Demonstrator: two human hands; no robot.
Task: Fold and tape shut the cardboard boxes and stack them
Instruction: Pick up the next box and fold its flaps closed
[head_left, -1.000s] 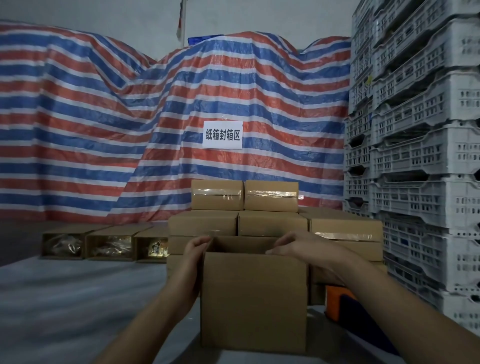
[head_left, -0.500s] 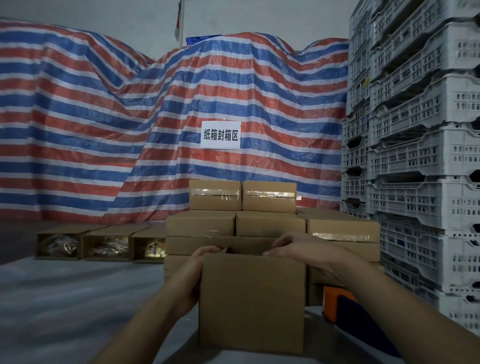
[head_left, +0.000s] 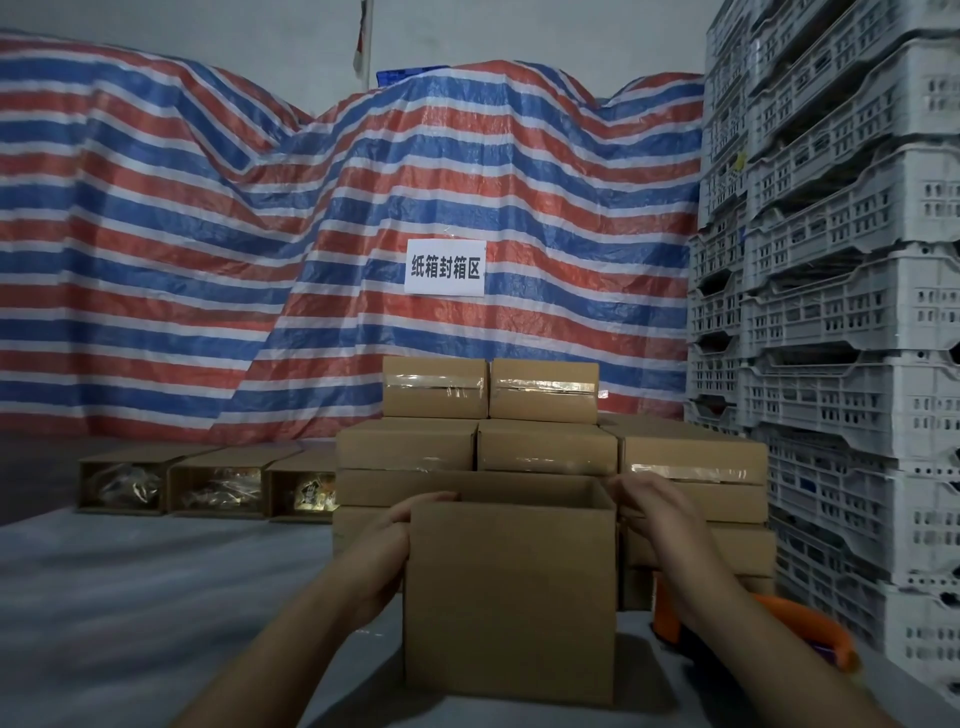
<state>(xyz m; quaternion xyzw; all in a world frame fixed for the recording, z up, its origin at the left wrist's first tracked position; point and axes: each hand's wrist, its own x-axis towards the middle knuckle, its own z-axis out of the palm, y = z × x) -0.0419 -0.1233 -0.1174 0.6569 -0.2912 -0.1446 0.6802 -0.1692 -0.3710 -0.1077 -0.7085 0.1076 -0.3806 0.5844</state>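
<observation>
One open box stood upright on the grey desk right in front of the person, its top not yet folded shut and no tape on it. Judging by that, this box was at the flap-folding step, with taping and stacking left to do. Behind it, touching or nearly so, rose a stack of sealed boxes, several showing clear tape across their seams, so a good part of the job looked done. Three more open boxes lay on their sides to the left, contents showing, apparently waiting their turn.

The left hand gripped the box's left top corner, fingers curled over the rim. The right hand held the right top edge, fingertips at the rim; both forearms reached forward on either side of the box. An orange tape dispenser lay on the desk just right of the box, partly hidden by the right forearm.
</observation>
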